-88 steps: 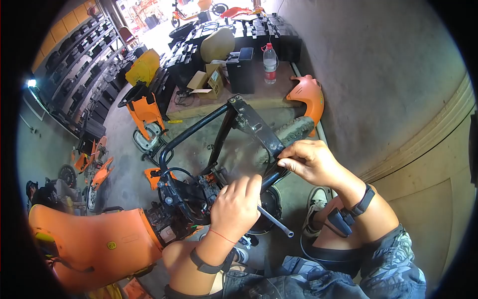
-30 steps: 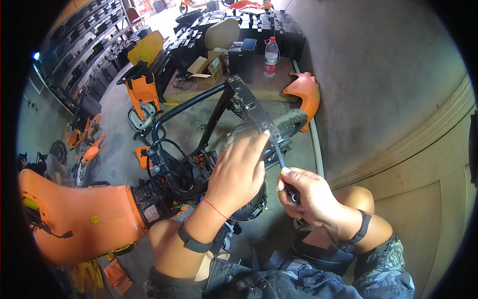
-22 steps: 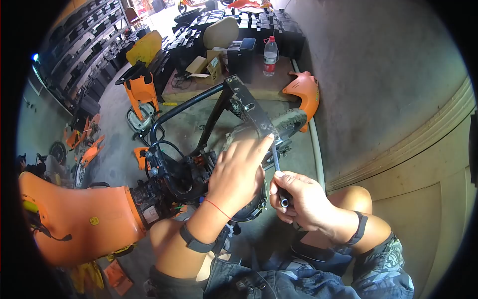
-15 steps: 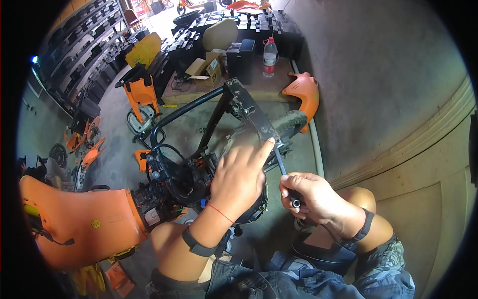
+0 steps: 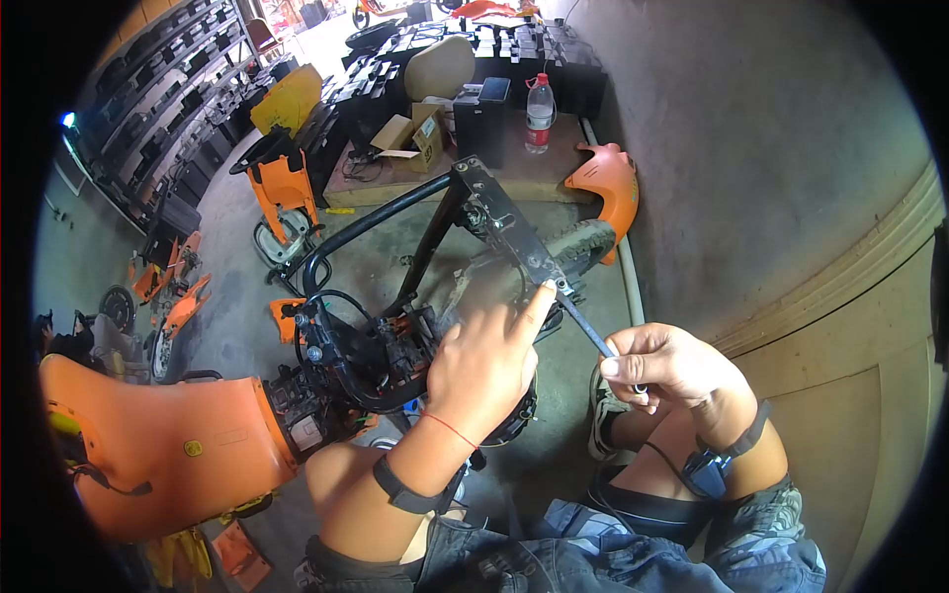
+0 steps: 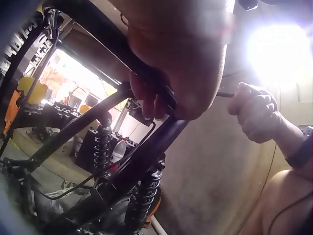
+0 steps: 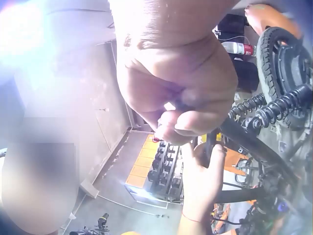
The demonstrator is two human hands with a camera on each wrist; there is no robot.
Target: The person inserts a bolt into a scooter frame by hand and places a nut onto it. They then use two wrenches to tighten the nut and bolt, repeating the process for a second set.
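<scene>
A stripped black scooter frame [image 5: 395, 212] stands in front of me with a flat bracket [image 5: 509, 232] running along its rear. My left hand [image 5: 489, 356] lies over the frame, index finger straight and its tip on the bracket where the wrench head sits. In the left wrist view the other fingers [image 6: 146, 98] curl round the black frame tube [image 6: 146, 156]. My right hand [image 5: 662, 366] grips the lower end of a slim metal wrench [image 5: 588, 326] that slants up-left to the bracket. The right wrist view shows that hand [image 7: 181, 93] as a closed fist.
The rear tyre [image 5: 583, 247] and shock springs [image 6: 146, 196] sit just behind the bracket. An orange body panel [image 5: 158, 445] lies at my left, an orange fender [image 5: 608, 183] by the wall. A water bottle [image 5: 540, 114] and cardboard box [image 5: 415, 143] stand on a wooden platform beyond.
My right hand has swung the wrench handle out to the right, away from my left hand. The left hand stays on the frame with its index finger at the bracket.
</scene>
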